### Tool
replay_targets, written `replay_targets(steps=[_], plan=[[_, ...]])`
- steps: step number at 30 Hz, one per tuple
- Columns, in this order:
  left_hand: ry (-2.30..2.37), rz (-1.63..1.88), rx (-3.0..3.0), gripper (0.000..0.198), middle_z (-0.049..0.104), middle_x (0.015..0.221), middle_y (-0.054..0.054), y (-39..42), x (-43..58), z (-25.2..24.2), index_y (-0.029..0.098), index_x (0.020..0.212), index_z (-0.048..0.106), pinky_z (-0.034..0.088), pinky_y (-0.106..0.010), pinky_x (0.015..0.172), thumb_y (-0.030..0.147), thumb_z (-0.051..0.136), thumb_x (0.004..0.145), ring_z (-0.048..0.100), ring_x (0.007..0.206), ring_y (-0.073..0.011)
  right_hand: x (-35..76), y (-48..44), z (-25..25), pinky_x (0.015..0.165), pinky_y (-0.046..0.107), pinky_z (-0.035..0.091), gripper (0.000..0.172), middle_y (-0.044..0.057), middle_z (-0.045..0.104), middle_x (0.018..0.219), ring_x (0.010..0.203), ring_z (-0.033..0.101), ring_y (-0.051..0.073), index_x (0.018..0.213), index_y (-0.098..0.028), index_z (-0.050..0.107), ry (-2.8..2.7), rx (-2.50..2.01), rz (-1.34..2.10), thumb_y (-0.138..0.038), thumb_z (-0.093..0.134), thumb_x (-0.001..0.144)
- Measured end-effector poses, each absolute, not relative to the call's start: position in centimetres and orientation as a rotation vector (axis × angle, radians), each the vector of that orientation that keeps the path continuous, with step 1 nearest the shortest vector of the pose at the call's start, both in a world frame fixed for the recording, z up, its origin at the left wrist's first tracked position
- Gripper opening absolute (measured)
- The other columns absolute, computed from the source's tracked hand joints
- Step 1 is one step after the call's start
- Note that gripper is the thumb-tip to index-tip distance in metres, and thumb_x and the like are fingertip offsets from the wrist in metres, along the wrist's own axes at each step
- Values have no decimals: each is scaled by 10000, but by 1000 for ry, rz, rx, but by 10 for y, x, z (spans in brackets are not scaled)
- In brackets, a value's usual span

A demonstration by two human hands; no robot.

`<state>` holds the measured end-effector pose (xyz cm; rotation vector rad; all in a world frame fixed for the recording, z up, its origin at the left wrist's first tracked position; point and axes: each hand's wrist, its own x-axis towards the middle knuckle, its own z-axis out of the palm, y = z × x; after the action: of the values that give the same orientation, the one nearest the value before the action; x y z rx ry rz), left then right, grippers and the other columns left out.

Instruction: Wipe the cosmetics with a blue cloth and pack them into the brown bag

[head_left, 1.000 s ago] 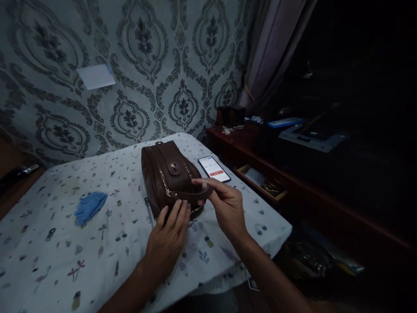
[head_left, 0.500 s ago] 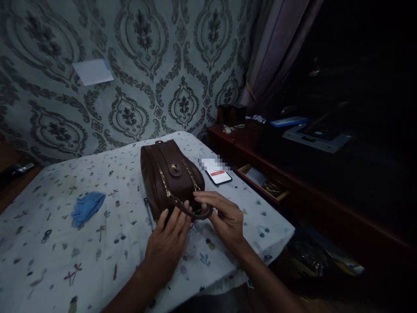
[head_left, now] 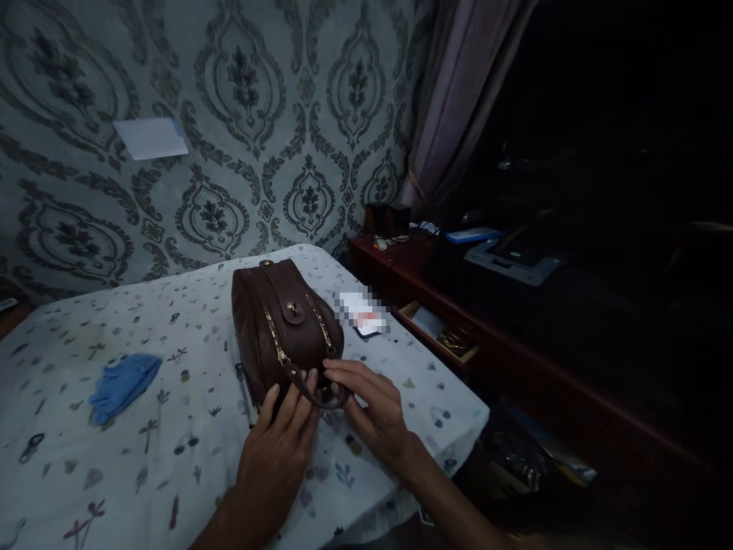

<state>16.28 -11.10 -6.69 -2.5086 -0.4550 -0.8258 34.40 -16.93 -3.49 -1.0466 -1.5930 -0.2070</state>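
Note:
A dark brown leather handbag (head_left: 298, 336) lies on the patterned bedsheet, its end with the short looped handle (head_left: 312, 396) facing me. Two gold zips run along it, and a strap with a gold clasp (head_left: 294, 308) crosses between them. My left hand (head_left: 280, 443) rests against the near end, fingers stretched out and slightly spread, their tips beside and under the handle. On the other side, my right hand (head_left: 372, 409) is closed at the handle's right part, thumb and fingers bent around it, fingertips touching the bag near a zip end. The bag's near face is partly hidden by both hands.
A crumpled blue glove (head_left: 124, 387) lies on the sheet (head_left: 211, 458) at left. Right of the bag is a phone (head_left: 366, 315) with a partly blurred screen. A dark red desk with an open drawer (head_left: 438, 332) stands along the bed's right side. Patterned wall behind.
The whole view has shifted, so the bag, hands and phone appear slightly further left and lower. Both hands keep nearly the same positions on the bag.

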Motion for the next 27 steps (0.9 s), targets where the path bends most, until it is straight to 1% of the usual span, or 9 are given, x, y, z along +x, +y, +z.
replay_targets(steps=[6, 9, 12, 16, 20, 21, 23, 25, 27], plan=[[-461, -809, -2502, 436, 546, 1472, -158, -112, 163, -63, 94, 1288, 643, 65, -464, 1262, 145, 421, 916, 271, 1509, -258, 344, -173, -39, 891, 330, 629, 367, 136, 727, 1215, 1088, 722, 207, 1269, -216, 645, -1624, -1062, -184, -74, 533, 949], [-457, -800, -2487, 442, 550, 1470, -151, -113, 162, -60, 106, 1305, 630, 76, -463, 1261, 141, 444, 906, 304, 1495, -247, 344, -174, -42, 922, 348, 621, 409, 136, 715, 1246, 1117, 711, 215, 1308, -226, 633, -1626, -1066, -169, -62, 535, 946], [-450, -762, -2491, 407, 559, 1463, -141, -114, 161, -59, 131, 1261, 657, 85, -472, 1257, 157, 483, 894, 337, 1478, -246, 342, -174, -45, 939, 364, 614, 437, 124, 706, 1269, 1130, 705, 223, 1333, -243, 625, -1599, -1070, -143, -66, 544, 942], [-401, -819, -2513, 361, 631, 1376, -136, -115, 161, -57, 138, 1200, 689, 84, -492, 1257, 148, 501, 892, 368, 1455, -251, 340, -174, -44, 962, 373, 602, 444, 110, 702, 1280, 1139, 699, 224, 1321, -260, 638, -1537, -1059, -92, -61, 572, 929], [-374, -897, -2512, 327, 666, 1317, -137, -115, 162, -57, 136, 1143, 707, 68, -503, 1259, 121, 480, 907, 371, 1451, -247, 335, -175, -34, 944, 388, 604, 367, 84, 732, 1206, 1114, 702, 226, 1228, -278, 694, -1351, -1055, -31, -88, 594, 931], [-372, -893, -2506, 323, 655, 1334, -143, -115, 162, -57, 129, 1142, 704, 67, -506, 1259, 122, 479, 909, 370, 1452, -249, 334, -174, -31, 887, 365, 623, 340, 77, 733, 1190, 1066, 716, 219, 1200, -284, 708, -1280, -1056, 6, -103, 598, 934], [-382, -860, -2498, 328, 614, 1390, -158, -115, 162, -58, 117, 1164, 690, 73, -513, 1256, 127, 483, 909, 364, 1459, -256, 330, -174, -24, 714, 291, 638, 294, 61, 724, 1149, 852, 741, 168, 1158, -293, 724, -1156, -1042, 118, -136, 597, 945], [-396, -821, -2500, 340, 571, 1439, -170, -116, 162, -59, 109, 1190, 675, 85, -522, 1252, 143, 487, 909, 352, 1468, -266, 327, -173, -19, 561, 236, 596, 254, 38, 707, 1066, 613, 683, 97, 1127, -290, 733, -1089, -1007, 239, -168, 589, 957], [-405, -814, -2499, 346, 554, 1457, -175, -116, 162, -59, 110, 1199, 669, 94, -524, 1249, 151, 483, 910, 343, 1476, -269, 326, -173, -18, 506, 224, 559, 209, 17, 681, 957, 500, 617, 64, 1088, -269, 743, -1073, -986, 317, -201, 592, 960]])
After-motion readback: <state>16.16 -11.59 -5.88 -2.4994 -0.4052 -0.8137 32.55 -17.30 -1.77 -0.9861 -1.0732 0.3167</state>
